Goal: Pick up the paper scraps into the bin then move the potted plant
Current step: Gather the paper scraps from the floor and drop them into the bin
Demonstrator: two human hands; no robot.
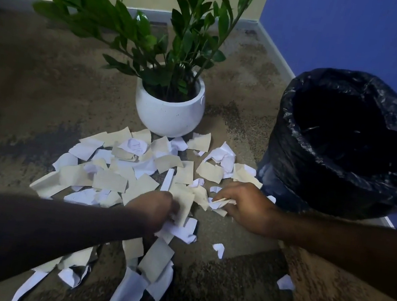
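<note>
Several torn white and beige paper scraps (124,165) lie scattered on the carpet in front of a potted plant (168,110) in a round white pot. My left hand (152,207) is closed around a bunch of scraps at the middle of the pile. My right hand (245,208) pinches a few scraps just to its right. A bin (350,151) lined with a black bag stands at the right, close to my right hand, and its inside looks dark.
Brown speckled carpet (37,76) covers the floor. A cream wall with a skirting board runs behind the plant and a blue wall (349,28) stands behind the bin. More scraps (146,278) lie near me, with a stray one (286,282) at the lower right.
</note>
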